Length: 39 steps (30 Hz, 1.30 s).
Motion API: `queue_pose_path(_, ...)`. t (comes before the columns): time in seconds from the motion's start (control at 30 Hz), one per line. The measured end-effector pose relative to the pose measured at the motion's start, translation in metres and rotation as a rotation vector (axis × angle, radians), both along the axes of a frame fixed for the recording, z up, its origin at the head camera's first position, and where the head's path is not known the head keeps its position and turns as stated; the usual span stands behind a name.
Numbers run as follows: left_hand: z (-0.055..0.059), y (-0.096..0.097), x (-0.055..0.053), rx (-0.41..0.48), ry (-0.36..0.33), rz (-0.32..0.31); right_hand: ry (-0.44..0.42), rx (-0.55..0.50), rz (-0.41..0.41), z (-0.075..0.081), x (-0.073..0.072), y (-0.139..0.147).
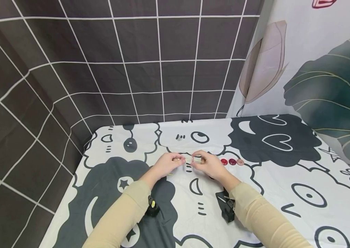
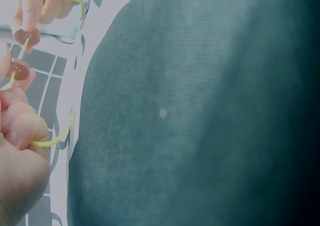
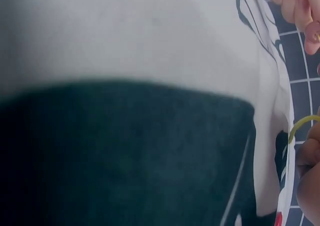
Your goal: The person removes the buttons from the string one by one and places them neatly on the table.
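Over the middle of the patterned cloth, my left hand (image 1: 169, 163) and right hand (image 1: 208, 164) face each other, a short gap apart. A yellow cord (image 2: 59, 138) runs between them, threaded through two reddish-brown buttons. In the left wrist view, my left fingers pinch the lower button (image 2: 19, 70), and a cord end sticks out below the curled fingers. My right thumb and finger pinch the upper button (image 2: 27, 37). Another end of the cord (image 3: 303, 123) hangs by my right hand in the right wrist view, where the hands are partly cut off.
To the right of my right hand lie a red button (image 1: 224, 162), a dark red button (image 1: 232, 162) and a tan button (image 1: 240, 162) in a row. A dark gridded curtain (image 1: 141, 75) stands behind the cloth (image 1: 181, 220); a leaf-print curtain (image 1: 327, 103) hangs at the right.
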<state>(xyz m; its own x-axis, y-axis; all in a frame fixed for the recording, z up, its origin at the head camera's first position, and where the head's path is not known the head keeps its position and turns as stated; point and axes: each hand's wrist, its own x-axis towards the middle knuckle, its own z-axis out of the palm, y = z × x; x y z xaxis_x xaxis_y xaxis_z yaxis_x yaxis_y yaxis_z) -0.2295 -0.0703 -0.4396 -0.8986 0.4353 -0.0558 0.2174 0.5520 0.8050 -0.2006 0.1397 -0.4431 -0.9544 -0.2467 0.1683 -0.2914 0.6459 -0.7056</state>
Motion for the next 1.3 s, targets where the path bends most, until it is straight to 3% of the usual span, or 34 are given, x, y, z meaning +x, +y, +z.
queue_pose_path(0.7, 0.001, -0.001, 0.000, 0.002, -0.008, 0.009, -0.035, -0.005, -0.014, -0.005, -0.003, 0.015)
queue_pose_path(1.3, 0.001, 0.000, 0.001, 0.018, -0.013, 0.017, 0.010, -0.013, -0.014, -0.006, -0.002, 0.030)
